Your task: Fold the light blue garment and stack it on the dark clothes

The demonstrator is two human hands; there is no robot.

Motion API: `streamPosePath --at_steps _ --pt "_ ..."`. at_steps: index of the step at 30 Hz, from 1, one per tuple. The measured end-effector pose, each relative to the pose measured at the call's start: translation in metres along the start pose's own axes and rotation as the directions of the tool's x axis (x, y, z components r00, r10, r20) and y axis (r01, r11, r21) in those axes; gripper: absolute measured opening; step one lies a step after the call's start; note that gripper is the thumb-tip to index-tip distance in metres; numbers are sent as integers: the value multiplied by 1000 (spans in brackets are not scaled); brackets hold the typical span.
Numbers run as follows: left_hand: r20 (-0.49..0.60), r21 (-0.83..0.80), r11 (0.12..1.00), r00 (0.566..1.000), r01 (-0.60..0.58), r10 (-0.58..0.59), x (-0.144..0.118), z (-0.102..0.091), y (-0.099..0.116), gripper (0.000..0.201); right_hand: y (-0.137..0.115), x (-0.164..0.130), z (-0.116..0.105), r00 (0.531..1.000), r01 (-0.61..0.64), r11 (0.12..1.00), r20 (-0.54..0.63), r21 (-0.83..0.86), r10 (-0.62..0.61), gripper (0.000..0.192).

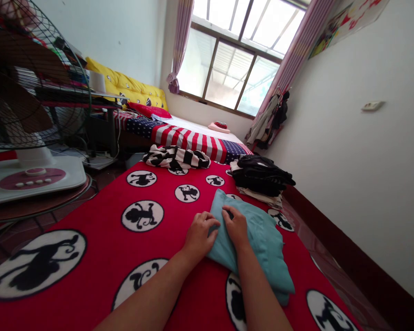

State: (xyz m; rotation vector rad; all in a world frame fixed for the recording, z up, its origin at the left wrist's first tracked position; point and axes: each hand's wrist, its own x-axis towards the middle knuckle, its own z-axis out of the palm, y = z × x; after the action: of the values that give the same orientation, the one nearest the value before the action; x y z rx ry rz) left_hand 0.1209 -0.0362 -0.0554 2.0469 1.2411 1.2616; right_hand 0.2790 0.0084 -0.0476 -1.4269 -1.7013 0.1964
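A folded teal garment [262, 239] lies on the red bedspread [172, 216], in front of me and a little to the right. At its left edge is my left hand [200, 233], fingers bent and loosely apart, the thumb apart from the fingertips. My right hand [236, 225] rests on top of the garment near its left side, with its fingers slightly curled and spread. Neither hand visibly pinches the cloth. The garment's right and near edges show several uneven layers.
Beyond the garment stands a stack of dark folded clothes [262, 174]. A black-and-white striped cloth [175, 157] lies crumpled at the bed's far end. To the left, a fan [31, 161] sits on a round stool. A second bed [193, 133] is under the window; a wall runs along the right.
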Motion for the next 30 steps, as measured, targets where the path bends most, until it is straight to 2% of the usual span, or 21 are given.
streamPosePath --at_steps 30 --pt "20 28 1000 1000 0 0 -2 -2 3 25 -1 -1 -1 1000 3 1000 5 -1 -3 27"
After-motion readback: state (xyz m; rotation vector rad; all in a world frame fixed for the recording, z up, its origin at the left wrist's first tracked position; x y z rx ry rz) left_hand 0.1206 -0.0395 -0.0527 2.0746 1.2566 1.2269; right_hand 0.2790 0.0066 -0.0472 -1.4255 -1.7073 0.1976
